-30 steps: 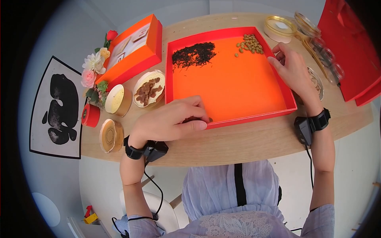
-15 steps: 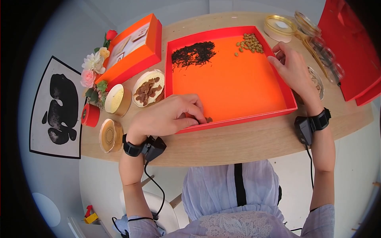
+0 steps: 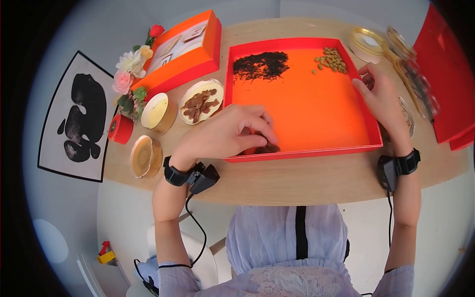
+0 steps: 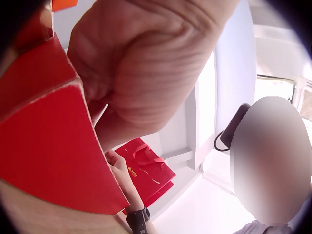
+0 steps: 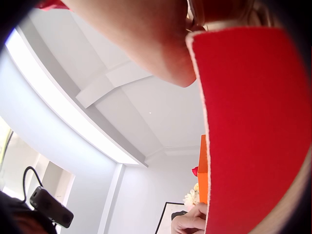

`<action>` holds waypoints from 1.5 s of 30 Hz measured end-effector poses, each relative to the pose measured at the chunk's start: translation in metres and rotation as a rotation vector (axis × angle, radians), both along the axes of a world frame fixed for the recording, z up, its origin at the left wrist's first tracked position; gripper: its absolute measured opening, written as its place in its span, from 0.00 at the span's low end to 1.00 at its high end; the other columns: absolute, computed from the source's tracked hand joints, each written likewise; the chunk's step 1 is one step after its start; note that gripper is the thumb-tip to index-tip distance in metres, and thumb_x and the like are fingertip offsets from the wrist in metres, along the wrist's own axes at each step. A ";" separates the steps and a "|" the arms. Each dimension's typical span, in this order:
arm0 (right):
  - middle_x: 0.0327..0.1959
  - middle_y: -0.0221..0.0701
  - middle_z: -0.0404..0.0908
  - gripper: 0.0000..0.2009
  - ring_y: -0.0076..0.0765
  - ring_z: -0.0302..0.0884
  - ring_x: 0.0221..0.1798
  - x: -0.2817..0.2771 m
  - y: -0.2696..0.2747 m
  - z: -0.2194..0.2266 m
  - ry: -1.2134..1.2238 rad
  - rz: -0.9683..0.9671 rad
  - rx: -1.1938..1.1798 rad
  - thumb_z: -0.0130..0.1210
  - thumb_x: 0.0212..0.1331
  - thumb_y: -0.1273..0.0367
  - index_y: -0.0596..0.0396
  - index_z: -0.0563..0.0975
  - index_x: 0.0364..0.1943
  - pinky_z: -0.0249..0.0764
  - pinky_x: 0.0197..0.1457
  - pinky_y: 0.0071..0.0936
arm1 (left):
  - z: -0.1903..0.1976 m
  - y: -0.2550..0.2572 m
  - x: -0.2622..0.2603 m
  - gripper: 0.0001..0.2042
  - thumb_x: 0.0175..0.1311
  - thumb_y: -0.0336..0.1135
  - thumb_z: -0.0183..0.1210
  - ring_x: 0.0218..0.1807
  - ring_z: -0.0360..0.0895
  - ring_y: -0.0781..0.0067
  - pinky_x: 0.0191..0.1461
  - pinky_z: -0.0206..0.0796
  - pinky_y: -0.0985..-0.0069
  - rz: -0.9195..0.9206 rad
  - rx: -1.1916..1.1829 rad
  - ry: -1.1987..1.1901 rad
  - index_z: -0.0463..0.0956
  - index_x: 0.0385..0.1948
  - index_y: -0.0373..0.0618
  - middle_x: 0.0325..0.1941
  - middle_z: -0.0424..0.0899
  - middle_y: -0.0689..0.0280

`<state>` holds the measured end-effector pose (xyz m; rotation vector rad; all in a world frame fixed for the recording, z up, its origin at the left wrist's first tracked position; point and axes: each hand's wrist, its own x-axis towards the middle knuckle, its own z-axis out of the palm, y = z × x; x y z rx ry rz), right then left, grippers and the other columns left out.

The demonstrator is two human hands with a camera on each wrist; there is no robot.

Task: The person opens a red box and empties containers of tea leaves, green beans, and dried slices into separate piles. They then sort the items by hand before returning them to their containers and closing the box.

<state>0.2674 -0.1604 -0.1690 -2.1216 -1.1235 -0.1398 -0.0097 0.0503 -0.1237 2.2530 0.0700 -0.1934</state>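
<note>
A shallow red box (image 3: 316,150) with an orange floor lies on the table. My left hand (image 3: 222,128) reaches over its near left corner, fingers bent down and thumb alongside, holding brown dried flakes (image 3: 269,148) low over the floor. My right hand (image 3: 381,96) grips the box's right wall, thumb toward the inside. Dark shredded tea leaves (image 3: 262,65) lie in the far left corner, and small green-brown balls (image 3: 332,60) in the far right one. Left of the box, a pale round dish (image 3: 187,114) holds more brown flakes (image 3: 202,104).
Two paper tubs (image 3: 158,113) and a red round tin (image 3: 120,128) stand at the left, near flowers (image 3: 131,64) and an orange box (image 3: 205,44). A gold-rimmed tin (image 3: 367,43), a wooden spoon (image 3: 408,81) and a red bag (image 3: 448,84) are at the right.
My left hand has shifted slightly inward over the near left corner, and more brown flakes show at its fingertips. The head view has tilted a little. My right hand stays at the box wall.
</note>
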 end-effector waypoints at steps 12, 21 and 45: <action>0.25 0.38 0.81 0.11 0.38 0.80 0.28 0.004 0.001 -0.002 -0.038 -0.006 0.003 0.63 0.62 0.69 0.62 0.78 0.42 0.74 0.35 0.35 | 0.017 0.102 -0.043 0.09 0.63 0.18 0.58 0.44 0.81 0.78 0.49 0.74 0.80 0.523 0.134 -0.136 0.85 0.41 0.31 0.47 0.81 0.66; 0.27 0.40 0.82 0.11 0.39 0.80 0.29 0.002 0.000 0.000 0.003 -0.011 0.007 0.62 0.62 0.69 0.62 0.78 0.44 0.75 0.36 0.36 | 0.005 0.098 -0.033 0.08 0.67 0.25 0.58 0.40 0.82 0.73 0.45 0.73 0.74 0.547 0.409 -0.197 0.84 0.41 0.34 0.39 0.86 0.61; 0.27 0.43 0.82 0.11 0.46 0.80 0.30 0.002 -0.001 0.000 -0.005 0.014 0.013 0.62 0.62 0.68 0.61 0.76 0.43 0.74 0.37 0.40 | 0.006 -0.041 -0.011 0.26 0.68 0.49 0.60 0.60 0.74 0.48 0.62 0.70 0.60 -0.100 0.505 0.034 0.75 0.59 0.38 0.57 0.75 0.52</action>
